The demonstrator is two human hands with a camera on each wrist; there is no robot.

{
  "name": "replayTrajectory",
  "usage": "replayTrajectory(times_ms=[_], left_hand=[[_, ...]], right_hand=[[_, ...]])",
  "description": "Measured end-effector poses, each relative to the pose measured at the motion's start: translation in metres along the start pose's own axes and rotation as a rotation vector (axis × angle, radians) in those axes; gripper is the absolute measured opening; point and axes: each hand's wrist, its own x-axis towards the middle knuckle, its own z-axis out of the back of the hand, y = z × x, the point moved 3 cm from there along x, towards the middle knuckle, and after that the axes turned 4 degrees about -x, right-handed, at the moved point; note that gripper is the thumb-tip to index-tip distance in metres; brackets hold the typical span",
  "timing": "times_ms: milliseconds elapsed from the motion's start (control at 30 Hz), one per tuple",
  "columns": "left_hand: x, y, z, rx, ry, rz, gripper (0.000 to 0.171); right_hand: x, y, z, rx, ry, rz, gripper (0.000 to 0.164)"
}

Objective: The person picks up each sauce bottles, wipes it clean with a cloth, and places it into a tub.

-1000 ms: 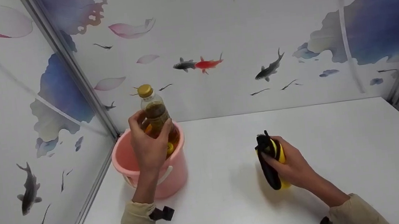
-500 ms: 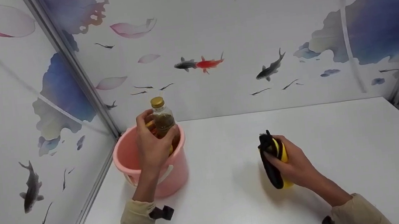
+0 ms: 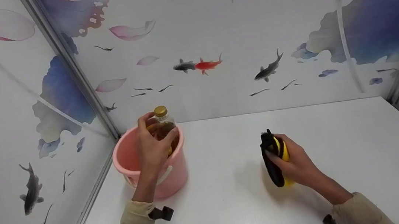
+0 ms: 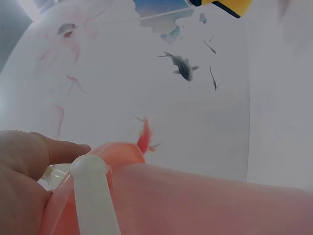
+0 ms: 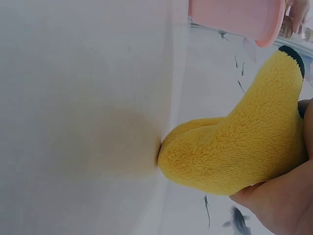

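At the left, my left hand [image 3: 153, 146] reaches over the rim of a pink bucket [image 3: 176, 175] and grips a clear bottle [image 3: 165, 124] with a gold cap and brownish contents. The bottle stands nearly upright, its lower part hidden inside the bucket. Yellow and orange items show beside it, partly behind the fingers. In the left wrist view, the fingers [image 4: 63, 151] are at the bucket's rim. My right hand [image 3: 295, 163] grips a folded plush cloth [image 5: 244, 142], yellow with black edging, whose lower end is right at the table top.
The bucket's white handle [image 4: 95, 200] hangs down at its front. A white table [image 3: 224, 206] spreads beneath both hands. White panels [image 3: 212, 95] printed with fish and petals rise behind and at the left, with a metal corner post [image 3: 81, 76] between them.
My left hand has lowered the bottle deeper into the bucket and slightly right. My right hand, with the cloth, has shifted a little to the right.
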Motion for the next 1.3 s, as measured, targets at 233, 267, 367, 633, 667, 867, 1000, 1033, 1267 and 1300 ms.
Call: replayTrajectory(times_ms=[233,267,367,633,667,867,1000,1033,1267,1300], left_hand=[[0.001,0.000,-0.002,0.058,0.065,0.023,0.074],[0.001,0.000,-0.002,0.060,0.065,0.023,0.074],[0.002,0.002,-0.002,0.051,0.060,0.024,0.072],[0.002,0.003,0.001,0.103,0.026,-0.037,0.061],[0.001,0.002,0.001,0.107,0.020,-0.049,0.060],[-0.002,-0.001,0.000,0.050,-0.034,-0.154,0.051],[-0.008,-0.009,-0.003,0.004,-0.071,-0.262,0.040],[-0.010,-0.011,-0.005,-0.001,-0.073,-0.287,0.038],[-0.026,-0.017,-0.028,0.041,-0.012,-0.458,0.033],[-0.029,-0.018,-0.033,0.046,0.006,-0.477,0.032]], right_hand=[[0.000,0.001,0.001,-0.008,0.004,0.002,0.046],[0.000,0.000,0.001,-0.007,0.005,0.001,0.046],[0.000,0.001,0.000,-0.009,0.004,0.000,0.046],[-0.002,0.001,0.000,-0.005,-0.009,0.045,0.046],[-0.001,0.001,0.000,-0.007,-0.010,0.050,0.046],[0.000,0.000,0.009,-0.032,-0.021,0.042,0.048],[0.000,-0.005,0.016,-0.095,-0.013,0.035,0.053],[-0.001,-0.006,0.016,-0.114,-0.004,0.034,0.054],[-0.004,-0.012,0.015,-0.333,0.040,0.051,0.056],[-0.004,-0.013,0.015,-0.378,0.043,0.050,0.056]])
